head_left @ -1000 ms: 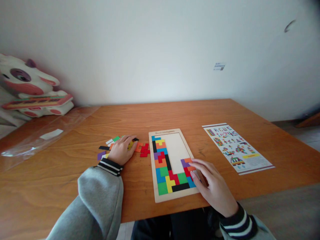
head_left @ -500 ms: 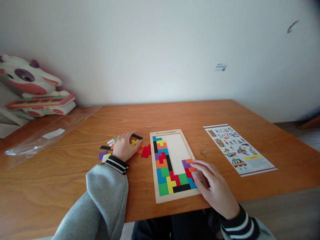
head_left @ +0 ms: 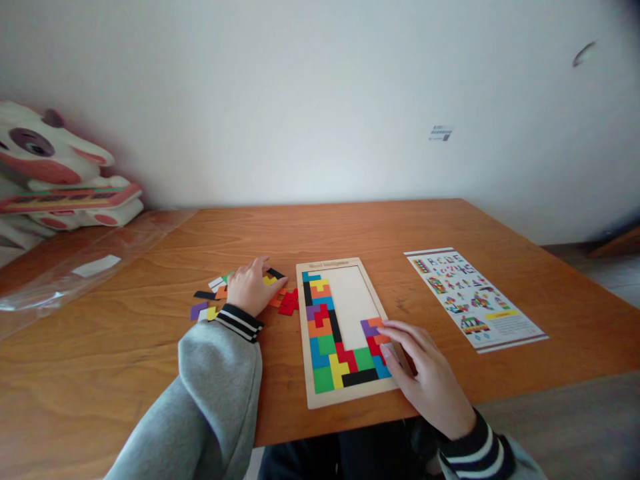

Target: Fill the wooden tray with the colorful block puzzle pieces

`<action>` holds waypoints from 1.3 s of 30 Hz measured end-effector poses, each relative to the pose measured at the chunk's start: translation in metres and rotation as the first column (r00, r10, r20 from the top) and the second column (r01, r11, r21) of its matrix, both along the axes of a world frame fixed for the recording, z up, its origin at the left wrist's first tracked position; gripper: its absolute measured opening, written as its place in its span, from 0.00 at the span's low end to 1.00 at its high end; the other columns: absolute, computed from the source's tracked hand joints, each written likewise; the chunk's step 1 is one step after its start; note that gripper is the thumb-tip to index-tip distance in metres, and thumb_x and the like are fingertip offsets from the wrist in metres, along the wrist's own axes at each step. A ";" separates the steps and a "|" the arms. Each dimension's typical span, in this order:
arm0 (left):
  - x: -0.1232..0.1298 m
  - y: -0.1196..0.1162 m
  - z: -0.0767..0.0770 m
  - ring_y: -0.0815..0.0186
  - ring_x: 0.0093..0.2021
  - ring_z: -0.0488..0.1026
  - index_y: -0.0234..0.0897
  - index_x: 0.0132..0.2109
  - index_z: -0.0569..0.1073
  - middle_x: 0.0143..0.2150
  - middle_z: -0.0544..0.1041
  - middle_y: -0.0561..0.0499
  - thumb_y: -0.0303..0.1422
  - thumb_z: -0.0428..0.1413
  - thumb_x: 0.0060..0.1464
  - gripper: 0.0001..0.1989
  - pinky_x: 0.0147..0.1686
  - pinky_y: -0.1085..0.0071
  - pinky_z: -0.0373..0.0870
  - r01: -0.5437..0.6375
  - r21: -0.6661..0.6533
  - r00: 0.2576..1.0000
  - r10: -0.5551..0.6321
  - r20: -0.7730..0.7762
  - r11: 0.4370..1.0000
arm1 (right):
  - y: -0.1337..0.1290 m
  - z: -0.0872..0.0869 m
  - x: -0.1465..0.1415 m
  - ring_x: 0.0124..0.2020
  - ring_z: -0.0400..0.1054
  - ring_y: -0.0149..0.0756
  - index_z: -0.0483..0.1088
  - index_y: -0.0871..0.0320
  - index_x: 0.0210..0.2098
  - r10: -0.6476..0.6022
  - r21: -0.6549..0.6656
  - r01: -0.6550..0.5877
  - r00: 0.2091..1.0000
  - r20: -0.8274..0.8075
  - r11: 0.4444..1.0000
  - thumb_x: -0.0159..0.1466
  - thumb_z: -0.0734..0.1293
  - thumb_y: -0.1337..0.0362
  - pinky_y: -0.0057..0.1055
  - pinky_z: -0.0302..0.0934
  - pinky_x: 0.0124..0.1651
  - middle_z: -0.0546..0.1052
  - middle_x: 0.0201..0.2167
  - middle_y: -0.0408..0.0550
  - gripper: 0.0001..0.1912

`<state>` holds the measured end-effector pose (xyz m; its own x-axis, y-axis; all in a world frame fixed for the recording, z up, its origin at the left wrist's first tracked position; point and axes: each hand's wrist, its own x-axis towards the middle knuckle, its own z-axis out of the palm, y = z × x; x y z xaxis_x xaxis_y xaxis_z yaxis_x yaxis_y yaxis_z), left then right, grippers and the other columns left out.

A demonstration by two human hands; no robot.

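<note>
A wooden puzzle board [head_left: 309, 393] lies on the table, coloured block pieces fitted along its left side, bottom and lower right; its upper middle is bare. My right hand [head_left: 430, 370] rests at the board's lower right edge, fingers apart, fingertips by the orange piece [head_left: 381, 339]. Over the loose pieces left of the board is my left hand [head_left: 250, 287], thumb and fingers spread, partly covering them. Around it lie a red piece [head_left: 289, 303], a black piece [head_left: 205, 295], a purple piece [head_left: 198, 311] and a yellow piece [head_left: 270, 281].
A printed pattern sheet [head_left: 475, 300] lies right of the board. At the far left sit a clear plastic bag [head_left: 145, 240] with a white label and a cow-shaped toy [head_left: 75, 180] with a keyboard. The wooden table [head_left: 380, 230] meets a wall.
My left hand has shifted slightly right over the loose pieces, its thumb now stretched farther from the fingers. My right hand stays at the board's edge. The view has turned slightly.
</note>
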<state>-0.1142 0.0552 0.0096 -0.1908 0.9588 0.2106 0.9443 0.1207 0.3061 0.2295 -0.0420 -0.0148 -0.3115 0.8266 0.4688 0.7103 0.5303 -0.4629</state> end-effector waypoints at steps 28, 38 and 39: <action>0.103 -0.025 -0.012 0.51 0.62 0.67 0.42 0.54 0.77 0.60 0.75 0.46 0.35 0.47 0.68 0.16 0.61 0.45 0.61 0.726 0.175 0.678 -0.734 -0.025 0.665 | -0.001 0.005 -0.002 0.54 0.71 0.45 0.69 0.52 0.55 -0.011 -0.035 0.010 1.000 -0.012 0.999 0.68 0.63 0.65 0.45 0.69 0.57 0.75 0.52 0.53 0.16; 0.107 -0.032 -0.011 0.52 0.52 0.69 0.40 0.58 0.74 0.51 0.74 0.41 0.42 0.46 0.69 0.21 0.50 0.50 0.65 0.738 0.153 0.672 -0.737 -0.072 0.657 | -0.001 0.005 -0.003 0.54 0.70 0.44 0.68 0.52 0.55 -0.012 -0.034 0.012 1.000 -0.008 0.999 0.68 0.64 0.66 0.45 0.68 0.57 0.75 0.52 0.53 0.16; 0.107 -0.033 -0.011 0.53 0.51 0.69 0.39 0.58 0.74 0.50 0.75 0.42 0.42 0.46 0.69 0.20 0.50 0.52 0.65 0.747 0.166 0.661 -0.747 -0.076 0.644 | -0.001 0.005 -0.003 0.54 0.70 0.44 0.69 0.52 0.55 -0.013 -0.035 0.013 1.000 -0.010 0.999 0.68 0.64 0.66 0.45 0.68 0.57 0.75 0.52 0.53 0.16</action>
<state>-0.0074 0.0226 -0.0013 0.5739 0.7250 0.3808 0.6913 -0.6782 0.2495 0.2264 -0.0433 -0.0098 -0.2956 0.8466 0.4426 0.7121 0.5041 -0.4886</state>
